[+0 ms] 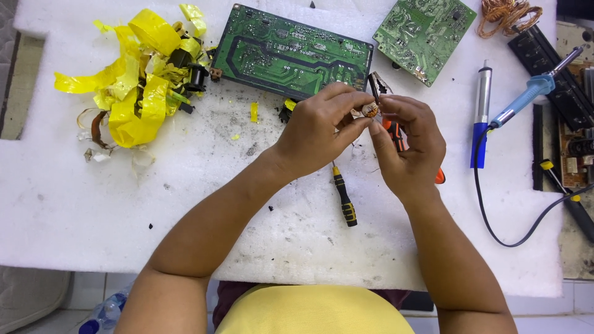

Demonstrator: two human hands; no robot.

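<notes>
Small copper-wound coil (pixel 370 111) is pinched between the fingertips of the left hand (pixel 322 127) and the right hand (pixel 408 145), centre frame above the white foam-covered table (pixel 204 185). Orange-handled pliers (pixel 396 133) are also gripped in the right hand. A firm, steady pinch is judged advisable.

My two forearms reach in from the near edge and converge at the middle. My left hand (pixel 318 127) and right hand (pixel 408 145) meet with fingers curled, fingertips pinched together, nearly touching, palms facing inward.
</notes>
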